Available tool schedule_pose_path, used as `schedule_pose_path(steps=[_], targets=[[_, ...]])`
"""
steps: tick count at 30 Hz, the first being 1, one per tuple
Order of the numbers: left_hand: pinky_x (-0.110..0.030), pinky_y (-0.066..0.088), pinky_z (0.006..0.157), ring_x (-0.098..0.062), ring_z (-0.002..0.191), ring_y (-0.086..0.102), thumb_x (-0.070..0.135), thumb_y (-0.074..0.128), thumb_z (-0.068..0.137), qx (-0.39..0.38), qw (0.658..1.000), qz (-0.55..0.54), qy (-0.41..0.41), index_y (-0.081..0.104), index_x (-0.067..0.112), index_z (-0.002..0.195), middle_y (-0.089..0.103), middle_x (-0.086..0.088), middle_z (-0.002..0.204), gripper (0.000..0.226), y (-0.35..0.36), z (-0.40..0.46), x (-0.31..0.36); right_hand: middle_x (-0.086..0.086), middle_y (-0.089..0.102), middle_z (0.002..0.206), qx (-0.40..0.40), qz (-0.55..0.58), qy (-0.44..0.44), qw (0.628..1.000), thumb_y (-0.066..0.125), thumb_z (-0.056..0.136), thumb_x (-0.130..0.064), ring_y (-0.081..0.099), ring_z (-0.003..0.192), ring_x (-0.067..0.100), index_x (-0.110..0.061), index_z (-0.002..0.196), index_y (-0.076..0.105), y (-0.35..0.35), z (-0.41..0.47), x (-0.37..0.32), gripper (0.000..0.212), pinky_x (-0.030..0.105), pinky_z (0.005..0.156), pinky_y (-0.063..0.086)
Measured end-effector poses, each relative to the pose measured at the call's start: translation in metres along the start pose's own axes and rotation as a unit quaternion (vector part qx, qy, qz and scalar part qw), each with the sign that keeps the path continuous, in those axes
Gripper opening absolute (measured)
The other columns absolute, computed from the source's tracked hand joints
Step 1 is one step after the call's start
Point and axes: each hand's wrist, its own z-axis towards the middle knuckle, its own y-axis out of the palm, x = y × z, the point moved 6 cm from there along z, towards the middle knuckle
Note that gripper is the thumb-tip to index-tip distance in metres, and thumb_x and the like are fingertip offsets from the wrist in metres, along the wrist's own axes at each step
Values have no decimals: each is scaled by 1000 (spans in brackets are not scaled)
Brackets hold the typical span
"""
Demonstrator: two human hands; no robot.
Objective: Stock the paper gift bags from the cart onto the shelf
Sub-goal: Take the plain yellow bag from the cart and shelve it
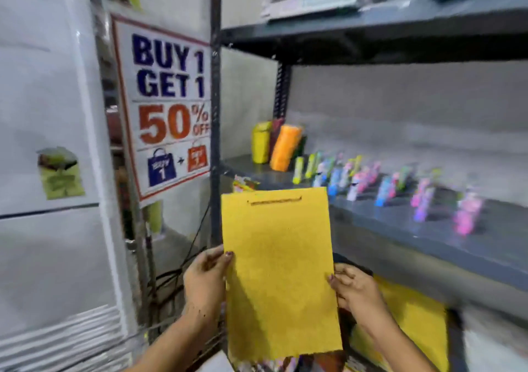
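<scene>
I have a flat yellow bag (278,274) upright between both hands, its face toward me and its handle slot near the top edge. My left hand (204,276) pinches the bag's left edge about halfway down, thumb on the front, the other fingers hidden behind the paper. My right hand (353,287) grips the right edge a little lower, thumb tip on the front, fingers curled behind. Both hands are closed on the bag.

Above and to the right of my hands runs the dark shelf (428,229), and the bag's top edge rises in front of its near left corner. On the shelf, beyond the bag, stand a yellow pack (260,143) and an orange pack (285,147) leaning together, then rows of small coloured items (385,189), too blurred to identify. Below my right hand lies more yellow paper (414,329). Above my left hand hangs a sale sign (168,103) beside the shelf post (215,100).
</scene>
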Motion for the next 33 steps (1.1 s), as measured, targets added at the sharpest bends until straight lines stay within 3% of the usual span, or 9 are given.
schedule_pose_path(steps=[2, 4, 6, 12, 16, 19, 23, 29, 33], targets=[[-34, 51, 72, -17, 75, 61, 7, 67, 82, -59, 998, -30, 25, 72, 19, 82, 72, -8, 86, 13, 43, -12, 35, 7, 76, 79, 17, 23, -43, 999, 81, 68, -20, 70, 67, 13, -1, 102, 61, -30, -26, -44, 44, 25, 51, 56], [-43, 50, 84, -23, 85, 64, 8, 69, 80, -115, 991, -58, 36, 73, 14, 88, 73, -15, 95, 10, 83, -20, 63, 7, 77, 82, 41, 29, -88, 995, 92, 34, -45, 71, 68, 13, -6, 96, 64, -54, -53, -91, 79, 27, 53, 57], [-45, 49, 88, -27, 91, 65, 9, 70, 79, -149, 985, -86, 31, 73, 13, 89, 73, -16, 99, 11, 115, -26, 86, 9, 77, 85, 59, 38, -129, 989, 92, 22, -49, 72, 68, 16, -8, 92, 66, -73, -73, -124, 85, 30, 53, 59], [-48, 50, 97, -30, 105, 66, 14, 71, 78, -258, 957, -118, 68, 74, 14, 94, 73, -14, 104, 16, 207, -61, 157, 18, 73, 96, 122, 45, -200, 971, 85, 48, -26, 72, 68, 17, -6, 94, 63, -124, -125, -210, 55, 31, 56, 60], [-44, 51, 92, -28, 99, 66, 10, 67, 81, -302, 939, -149, 69, 69, 4, 107, 71, -15, 104, 26, 244, -84, 186, 9, 77, 85, 167, 49, -234, 957, 93, 21, -45, 73, 70, 16, -5, 97, 63, -145, -149, -243, 91, 29, 56, 59], [-39, 54, 85, -27, 92, 66, 7, 66, 82, -330, 925, -177, 62, 66, -2, 109, 72, -13, 98, 28, 265, -97, 204, 5, 77, 83, 178, 50, -260, 948, 92, 17, -49, 73, 71, 14, -6, 97, 62, -156, -162, -264, 95, 28, 56, 60], [-41, 52, 93, -30, 100, 66, 7, 68, 80, -339, 920, -189, 60, 71, 10, 95, 71, -17, 104, 16, 281, -106, 216, 4, 77, 84, 185, 47, -275, 942, 92, 19, -50, 72, 72, 14, -6, 101, 61, -167, -172, -277, 98, 29, 58, 60], [-35, 55, 82, -22, 85, 67, 7, 66, 82, -344, 920, -184, 48, 71, 8, 96, 73, -8, 92, 15, 291, -118, 212, 0, 77, 79, 194, 54, -286, 937, 90, 41, -34, 72, 69, 10, -3, 107, 57, -178, -180, -277, 80, 25, 55, 59], [-40, 52, 90, -24, 90, 65, 7, 66, 82, -345, 919, -184, 47, 69, 5, 104, 72, -10, 94, 22, 291, -121, 209, 3, 77, 82, 191, 55, -281, 939, 83, 57, -29, 72, 71, 12, 1, 109, 57, -180, -181, -273, 65, 28, 59, 60]])
